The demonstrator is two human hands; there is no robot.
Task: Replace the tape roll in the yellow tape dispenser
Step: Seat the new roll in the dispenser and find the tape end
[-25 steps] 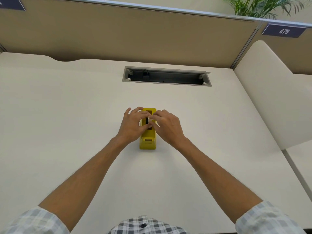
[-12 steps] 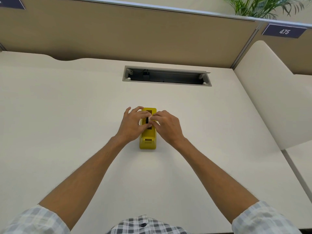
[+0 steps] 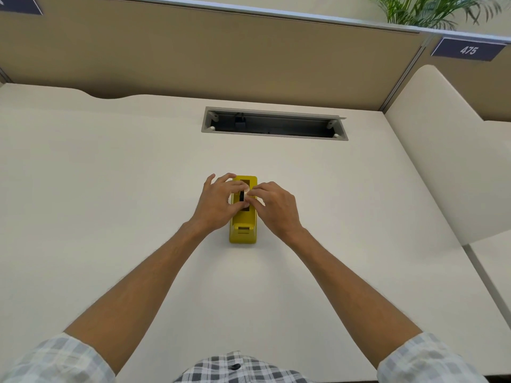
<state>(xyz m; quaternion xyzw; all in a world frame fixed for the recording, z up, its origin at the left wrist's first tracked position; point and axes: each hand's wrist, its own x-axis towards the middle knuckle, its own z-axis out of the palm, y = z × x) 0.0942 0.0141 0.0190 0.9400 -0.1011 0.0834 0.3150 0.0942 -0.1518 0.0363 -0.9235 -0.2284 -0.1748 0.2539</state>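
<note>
Left hand (image 3: pixel 218 204) curled, fingertips pinching the tape roll (image 3: pixel 242 196) at its 9 o'clock side. Yellow tape dispenser (image 3: pixel 243 228) stands mid-desk (image 3: pixel 110 189). Right hand (image 3: pixel 276 207) curled, pinching the roll at 3 o'clock.

A pale cream bench (image 3: pixel 110 189) runs up to a tan partition wall (image 3: pixel 221 56) capped with a grey rail. A long grey cable slot (image 3: pixel 273 124) is cut into the bench near the partition, dark inside. On the right, a cream side panel (image 3: pixel 448 167) stands beside a blue sign reading 475 (image 3: pixel 468 49). Green palm fronds (image 3: pixel 431 9) show above the partition's right end.
</note>
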